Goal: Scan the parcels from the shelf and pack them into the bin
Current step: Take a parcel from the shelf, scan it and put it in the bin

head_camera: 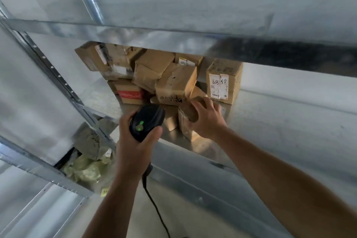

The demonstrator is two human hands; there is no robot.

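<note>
Boxes crowd the shelf. The left hand grips a scanner; the right hand grips a brown parcel.

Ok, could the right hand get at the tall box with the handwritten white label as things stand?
Probably yes for reach: the tall box stands at the pile's right end with bare shelf before it. But the right hand has its grip on a small parcel.

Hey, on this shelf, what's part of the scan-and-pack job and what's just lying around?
Job: black handheld scanner in left hand; small brown cardboard parcel gripped by right hand; stacked brown cardboard parcels behind.
Lying about: pale green plastic bags, lower left.
</note>
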